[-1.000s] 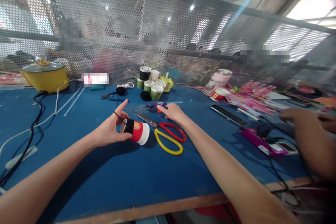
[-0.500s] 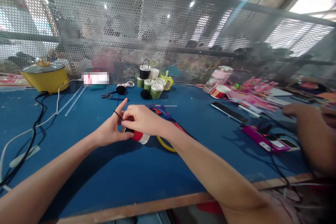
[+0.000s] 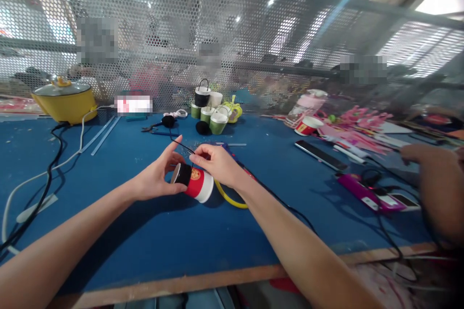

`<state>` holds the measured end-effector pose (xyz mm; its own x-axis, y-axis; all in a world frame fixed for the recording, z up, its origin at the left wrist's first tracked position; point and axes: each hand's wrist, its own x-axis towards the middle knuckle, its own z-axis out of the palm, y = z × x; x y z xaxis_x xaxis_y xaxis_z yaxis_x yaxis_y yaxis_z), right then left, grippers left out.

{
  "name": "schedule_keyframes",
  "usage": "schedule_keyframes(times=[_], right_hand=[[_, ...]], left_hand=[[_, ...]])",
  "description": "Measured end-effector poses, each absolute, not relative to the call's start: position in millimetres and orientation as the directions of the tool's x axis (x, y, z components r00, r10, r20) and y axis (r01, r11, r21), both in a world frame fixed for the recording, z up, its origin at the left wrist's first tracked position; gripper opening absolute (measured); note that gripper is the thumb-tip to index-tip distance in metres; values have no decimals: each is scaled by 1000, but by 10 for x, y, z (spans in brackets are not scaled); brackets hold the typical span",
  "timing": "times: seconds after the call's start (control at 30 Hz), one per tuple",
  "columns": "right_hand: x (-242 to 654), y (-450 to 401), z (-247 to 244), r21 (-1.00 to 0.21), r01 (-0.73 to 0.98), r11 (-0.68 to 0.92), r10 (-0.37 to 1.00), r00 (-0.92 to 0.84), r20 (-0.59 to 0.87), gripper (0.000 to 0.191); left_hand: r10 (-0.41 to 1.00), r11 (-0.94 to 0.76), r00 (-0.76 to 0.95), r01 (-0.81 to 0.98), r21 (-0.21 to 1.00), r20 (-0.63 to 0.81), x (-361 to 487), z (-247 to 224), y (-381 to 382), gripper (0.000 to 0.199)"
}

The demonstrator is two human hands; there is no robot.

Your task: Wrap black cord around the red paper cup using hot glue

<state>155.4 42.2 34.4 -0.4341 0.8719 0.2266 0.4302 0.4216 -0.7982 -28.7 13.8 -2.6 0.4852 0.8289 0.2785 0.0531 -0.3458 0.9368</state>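
Observation:
My left hand [image 3: 157, 177] grips a red and white paper cup [image 3: 206, 189], tilted on its side. Black yarn [image 3: 184, 174] is wound in a band around the cup's left end. My right hand [image 3: 221, 165] pinches a strand of the yarn [image 3: 185, 145] between thumb and fingers, just above the cup. That strand runs back toward a black yarn ball [image 3: 167, 121]. Close behind the right hand, a blue tool is mostly hidden. A yellow curved band [image 3: 232, 201] lies beside the right wrist.
Green-and-white cups [image 3: 218, 123] and another black ball [image 3: 203, 128] stand at the back. Pliers [image 3: 152, 128] lie left of them. A yellow pot [image 3: 67, 104] and cables are at left. A phone [image 3: 319, 155], a purple power strip [image 3: 357, 192] and another person's arm [image 3: 438, 188] are at right.
My right hand has moved right, off the cup, drawing the black strand out. More of the cup's red and white side and the black band now shows.

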Motion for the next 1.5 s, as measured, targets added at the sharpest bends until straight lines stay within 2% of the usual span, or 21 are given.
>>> schedule_keyframes(times=[0.3, 0.5, 0.67, 0.8, 0.9, 1.1, 1.5], right_hand=[[1561, 382, 250, -816, 456, 354, 894, -422, 152, 19], [1528, 360, 190, -712, 570, 410, 884, -440, 157, 23], [1525, 320, 189, -660, 625, 417, 888, -435, 149, 22], [1518, 261, 191, -620, 629, 469, 875, -424, 232, 21], [1508, 235, 179, -573, 630, 524, 851, -418, 318, 20], [1493, 254, 156, -532, 612, 585, 811, -448, 377, 20], [1510, 283, 176, -532, 636, 559, 829, -447, 338, 19]], left_hand=[[773, -469, 525, 96, 878, 356, -308, -62, 129, 103], [752, -494, 564, 141, 858, 340, -334, -11, 122, 103], [786, -422, 554, 156, 893, 274, -336, 21, 120, 104], [880, -213, 465, 200, 956, 98, -336, 48, 117, 99], [897, -112, 442, 249, 962, -10, -330, 71, 109, 92], [900, -115, 435, 245, 963, -3, -310, 68, 108, 91], [864, -172, 499, 183, 968, 59, -337, 35, 128, 95]])
